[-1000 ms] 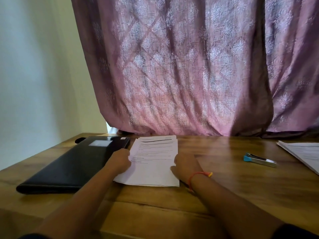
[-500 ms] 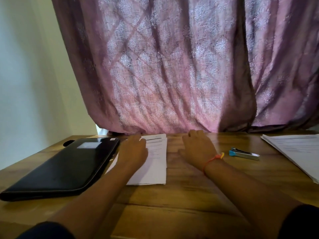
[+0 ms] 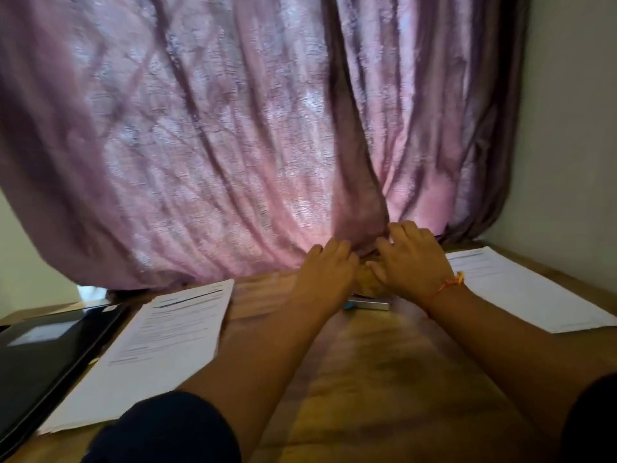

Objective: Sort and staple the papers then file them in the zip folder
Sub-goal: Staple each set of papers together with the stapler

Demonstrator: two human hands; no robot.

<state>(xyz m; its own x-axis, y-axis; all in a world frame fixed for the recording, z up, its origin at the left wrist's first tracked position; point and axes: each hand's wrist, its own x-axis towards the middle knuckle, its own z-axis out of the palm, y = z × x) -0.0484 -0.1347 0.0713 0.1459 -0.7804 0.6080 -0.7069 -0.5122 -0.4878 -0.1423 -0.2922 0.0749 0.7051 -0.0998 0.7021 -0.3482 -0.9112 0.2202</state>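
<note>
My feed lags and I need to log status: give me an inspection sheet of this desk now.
Surface: wooden table, bare in the middle.
Job's things: near paper stack left of centre; second paper stack at right; black zip folder far left, flat; stapler mostly hidden under the hands.
Clutter: nothing seen.
Grippers: left hand and right hand over the stapler; grip unclear.
Cables: nothing seen.
Surroundings: purple curtain, pale walls.

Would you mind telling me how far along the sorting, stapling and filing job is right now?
Early. Two paper stacks lie apart, the left stack and the right stack. Both hands, left hand and right hand, are over the stapler; the grip is hidden. No stapling shows yet, and the zip folder lies closed.
</note>
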